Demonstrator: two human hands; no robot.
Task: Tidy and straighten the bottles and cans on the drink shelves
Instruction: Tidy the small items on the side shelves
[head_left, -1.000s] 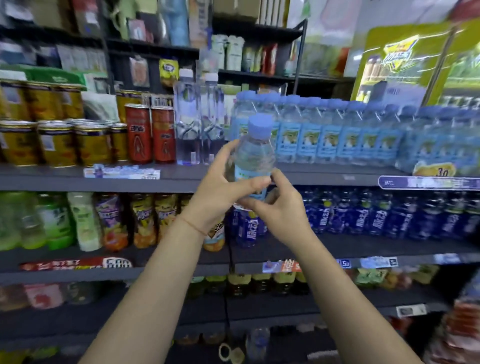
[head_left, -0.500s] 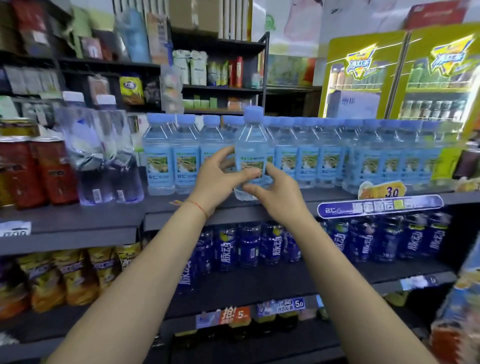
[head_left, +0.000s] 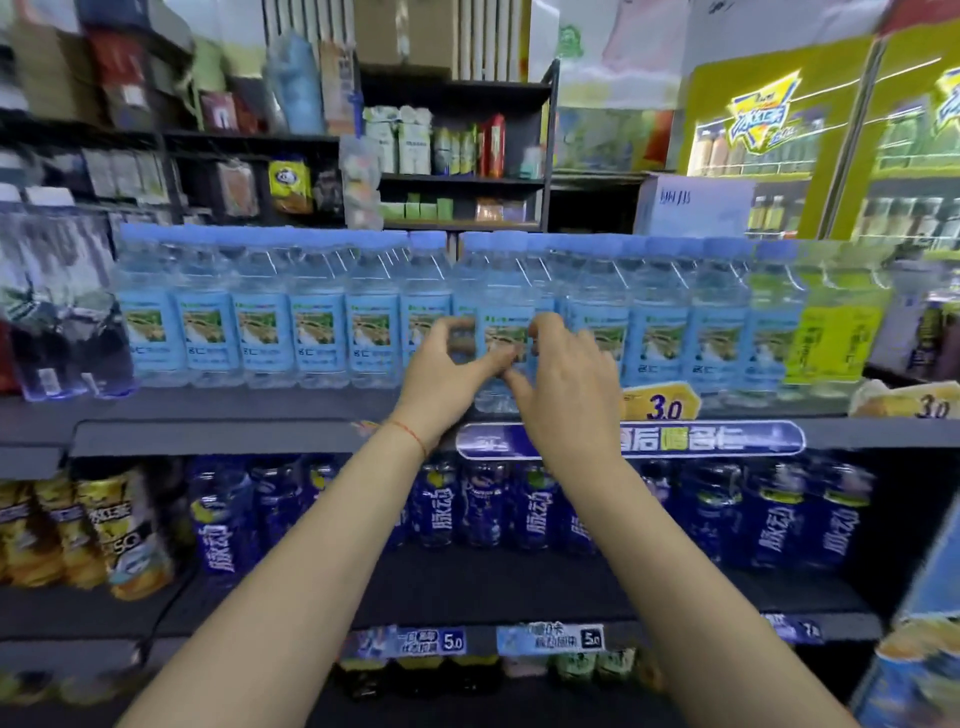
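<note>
Lowered since the earlier frame, water bottle (head_left: 497, 343) now stands upright in the row at the shelf (head_left: 234, 434) front edge; left hand (head_left: 447, 376) and right hand (head_left: 563, 384) grip it, forearms extended

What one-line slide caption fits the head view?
Left hand and right hand hold a clear blue-capped, blue-labelled plastic water bottle in the shelf row.
</note>
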